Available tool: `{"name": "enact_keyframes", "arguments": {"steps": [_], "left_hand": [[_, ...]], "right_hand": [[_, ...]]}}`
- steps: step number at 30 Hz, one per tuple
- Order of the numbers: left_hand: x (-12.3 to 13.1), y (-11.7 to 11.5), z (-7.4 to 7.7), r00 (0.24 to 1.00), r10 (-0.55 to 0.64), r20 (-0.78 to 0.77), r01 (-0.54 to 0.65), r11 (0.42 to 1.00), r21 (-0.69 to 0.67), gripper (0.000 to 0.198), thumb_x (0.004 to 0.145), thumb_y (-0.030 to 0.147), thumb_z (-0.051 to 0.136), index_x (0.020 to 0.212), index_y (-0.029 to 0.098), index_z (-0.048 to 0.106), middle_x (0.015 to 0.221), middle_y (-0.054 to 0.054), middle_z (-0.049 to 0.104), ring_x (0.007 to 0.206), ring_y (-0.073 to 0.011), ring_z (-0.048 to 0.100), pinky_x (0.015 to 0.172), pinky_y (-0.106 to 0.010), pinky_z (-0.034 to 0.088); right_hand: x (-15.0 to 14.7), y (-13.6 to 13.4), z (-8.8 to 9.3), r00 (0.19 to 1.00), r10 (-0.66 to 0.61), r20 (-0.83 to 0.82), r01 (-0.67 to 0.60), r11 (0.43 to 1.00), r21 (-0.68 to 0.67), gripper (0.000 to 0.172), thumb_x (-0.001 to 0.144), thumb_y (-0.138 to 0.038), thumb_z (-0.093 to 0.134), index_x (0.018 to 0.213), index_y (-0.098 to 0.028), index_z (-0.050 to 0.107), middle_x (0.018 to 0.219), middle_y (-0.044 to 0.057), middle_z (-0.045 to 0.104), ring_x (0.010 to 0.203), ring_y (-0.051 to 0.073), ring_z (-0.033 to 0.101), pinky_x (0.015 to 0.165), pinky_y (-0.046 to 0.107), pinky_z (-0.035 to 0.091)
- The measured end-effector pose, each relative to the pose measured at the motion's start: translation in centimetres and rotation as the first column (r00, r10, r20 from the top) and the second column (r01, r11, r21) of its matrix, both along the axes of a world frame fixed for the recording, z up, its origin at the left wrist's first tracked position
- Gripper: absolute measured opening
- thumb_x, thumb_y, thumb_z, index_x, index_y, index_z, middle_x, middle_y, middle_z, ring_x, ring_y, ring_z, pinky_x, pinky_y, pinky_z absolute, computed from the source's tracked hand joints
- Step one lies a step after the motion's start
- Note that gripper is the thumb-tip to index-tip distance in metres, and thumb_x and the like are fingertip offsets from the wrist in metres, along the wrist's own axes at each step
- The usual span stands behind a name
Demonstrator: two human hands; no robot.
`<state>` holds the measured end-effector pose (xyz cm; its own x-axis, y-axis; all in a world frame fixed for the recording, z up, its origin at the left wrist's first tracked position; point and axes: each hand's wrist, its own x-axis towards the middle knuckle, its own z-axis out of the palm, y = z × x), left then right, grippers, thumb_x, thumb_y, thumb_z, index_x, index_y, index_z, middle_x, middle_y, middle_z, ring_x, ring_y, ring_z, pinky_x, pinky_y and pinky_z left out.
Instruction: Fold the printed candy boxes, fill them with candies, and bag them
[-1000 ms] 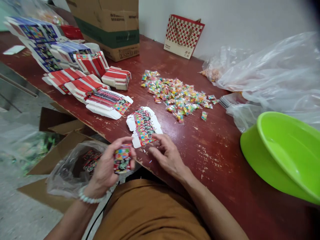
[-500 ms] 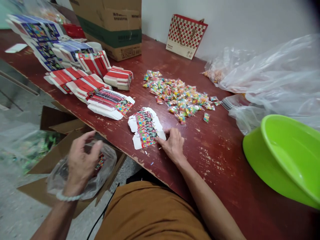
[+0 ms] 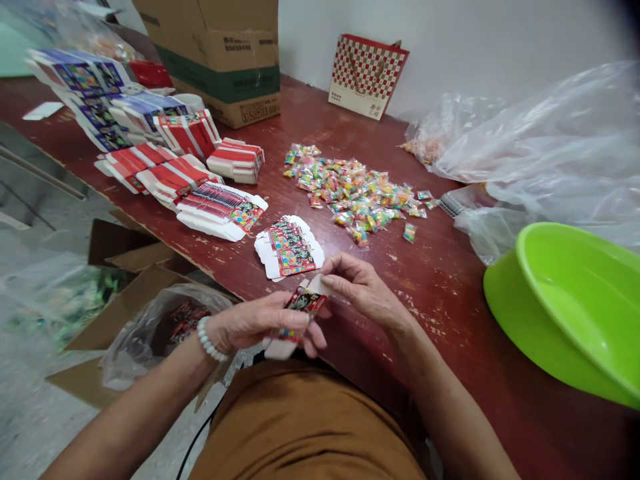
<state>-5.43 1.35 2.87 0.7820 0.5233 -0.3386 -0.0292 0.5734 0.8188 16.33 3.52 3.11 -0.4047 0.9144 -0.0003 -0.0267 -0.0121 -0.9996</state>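
Both hands are on one small red printed candy box [image 3: 306, 301], held over the table's front edge. My left hand [image 3: 265, 321] is closed round its body, thumb across the printed face. With thumb and forefinger my right hand [image 3: 357, 283] pinches the white end flap. Whether the box is flat or opened out I cannot tell; the fingers cover part of it. Just beyond lie several overlapping flat candy boxes [image 3: 295, 257] with white flaps. A heap of small wrapped candies [image 3: 360, 193] is spread behind them.
Stacks of red flat boxes [image 3: 175, 175] and blue ones [image 3: 83, 73] stand at the left. A big carton [image 3: 225, 60] and a checked paper bag [image 3: 367, 77] are at the back. A green basin [image 3: 550, 320] sits right. Below, an open carton [image 3: 100, 320] holds a plastic bag.
My left hand has come up from above the floor carton to the middle and now grips a box. My right hand has drawn that box off the fanned pile toward my body.
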Motion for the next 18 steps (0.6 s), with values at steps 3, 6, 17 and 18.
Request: {"name": "enact_keyframes", "arguments": {"steps": [3,6,17,18], "left_hand": [[0.9,-1.0,-1.3,0.981,-0.021,0.195,0.068,0.969,-0.237,0.054,0.074,0.048,0.077,0.115,0.013,0.07,0.085,-0.011,0.075,0.073,-0.0269,0.075,0.071,-0.035,0.056],[1.6,-1.8,-1.7,0.981,0.072,0.179,-0.024,0.966,-0.257,0.048,0.071,0.042,0.082,0.107,0.013,0.071,0.08,-0.009,0.074,0.068,-0.0248,0.075,0.067,-0.033,0.058],[2.3,-1.9,-1.2,0.92,0.391,0.011,-0.385,0.911,-0.152,0.029,0.072,0.032,0.084,0.088,0.012,0.07,0.068,-0.008,0.075,0.051,-0.022,0.072,0.05,-0.028,0.058],[2.7,-1.8,-1.3,0.916,0.402,0.006,-0.398,0.908,-0.135,0.031,0.07,0.033,0.085,0.087,0.012,0.069,0.067,-0.008,0.074,0.049,-0.0216,0.07,0.049,-0.028,0.057]], "right_hand": [[-0.4,0.0,0.2,0.999,0.032,-0.029,-0.032,0.999,0.003,0.03,0.082,-0.05,0.074,0.089,-0.022,0.064,0.081,-0.001,0.062,0.072,0.014,0.056,0.069,0.027,0.048],[-0.6,0.1,-0.1,0.999,0.026,-0.047,-0.026,1.0,0.01,0.028,0.083,-0.047,0.073,0.091,-0.021,0.065,0.084,-0.001,0.063,0.076,0.013,0.058,0.072,0.027,0.049],[-1.3,-2.4,-1.0,0.975,0.034,-0.219,-0.088,0.966,-0.242,0.037,0.084,-0.041,0.074,0.116,-0.024,0.065,0.084,0.0,0.067,0.063,0.012,0.061,0.062,0.026,0.052],[-1.5,-2.7,-1.2,0.978,0.058,-0.201,-0.108,0.962,-0.249,0.034,0.085,-0.042,0.073,0.112,-0.023,0.067,0.08,-0.001,0.066,0.055,0.01,0.057,0.055,0.025,0.049]]}}
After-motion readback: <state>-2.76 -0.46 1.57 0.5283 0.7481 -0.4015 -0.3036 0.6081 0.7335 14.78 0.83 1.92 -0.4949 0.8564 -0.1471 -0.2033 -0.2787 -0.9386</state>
